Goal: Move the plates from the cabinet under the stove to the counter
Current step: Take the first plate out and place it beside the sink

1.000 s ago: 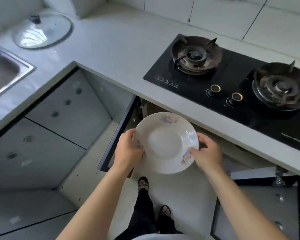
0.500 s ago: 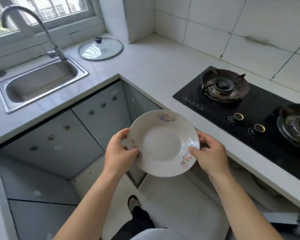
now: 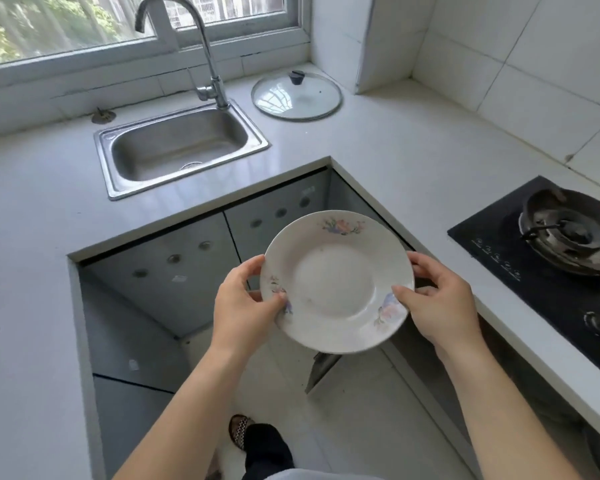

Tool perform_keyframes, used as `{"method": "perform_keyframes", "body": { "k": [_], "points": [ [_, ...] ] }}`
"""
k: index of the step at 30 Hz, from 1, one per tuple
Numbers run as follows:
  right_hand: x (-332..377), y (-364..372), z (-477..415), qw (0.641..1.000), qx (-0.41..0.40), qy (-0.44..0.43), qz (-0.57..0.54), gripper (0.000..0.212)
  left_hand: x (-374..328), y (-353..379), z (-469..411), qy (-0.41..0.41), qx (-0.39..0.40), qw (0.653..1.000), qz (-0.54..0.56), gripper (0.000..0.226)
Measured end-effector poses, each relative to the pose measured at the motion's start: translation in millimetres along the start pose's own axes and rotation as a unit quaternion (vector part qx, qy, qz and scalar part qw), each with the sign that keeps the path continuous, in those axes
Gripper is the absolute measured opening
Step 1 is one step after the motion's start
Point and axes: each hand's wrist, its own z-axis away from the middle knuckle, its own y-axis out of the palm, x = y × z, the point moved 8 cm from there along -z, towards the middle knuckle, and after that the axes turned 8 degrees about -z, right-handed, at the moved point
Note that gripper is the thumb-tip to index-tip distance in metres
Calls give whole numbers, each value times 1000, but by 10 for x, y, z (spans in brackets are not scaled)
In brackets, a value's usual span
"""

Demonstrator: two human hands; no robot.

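Gripping plate (image 3: 336,284) by opposite rims, left hand (image 3: 245,301) and right hand (image 3: 437,306) are keeping it level, short of counter (image 3: 395,147) corner.

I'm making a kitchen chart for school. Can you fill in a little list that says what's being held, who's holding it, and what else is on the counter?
held thing: white plate with flower prints on its rim
left hand: grips the plate's left edge
right hand: grips the plate's right edge
plate position: in the air, above the floor, in front of the counter corner
on the counter: glass lid with dark knob, lying flat near the wall
set into the counter: metal sink with tap; black gas stove at the right
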Motion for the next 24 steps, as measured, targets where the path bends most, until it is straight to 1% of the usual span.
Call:
{"method": "perform_keyframes", "body": {
  "k": [6, 12, 15, 18, 24],
  "points": [
    [347, 1405, -423, 997, 71, -19, 8, 43, 239, -1113, -650, -16, -78, 997, -1, 64],
    [628, 2706, -567, 987, 152, -43, 23, 43, 576, -2168, -894, -43, -177, 983, 17, 61],
    [734, 3325, -570, 976, 206, -56, 48, 43, 831, -2600, -854, -83, -232, 969, 37, 61],
    [801, 3929, -568, 962, 259, -62, 62, 43, 1052, -2981, -806, -110, -284, 951, 57, 57],
    [877, 5211, -582, 918, 379, -69, 93, 43, 1484, -3693, -885, -173, -377, 908, 54, 50]
  ]
}}
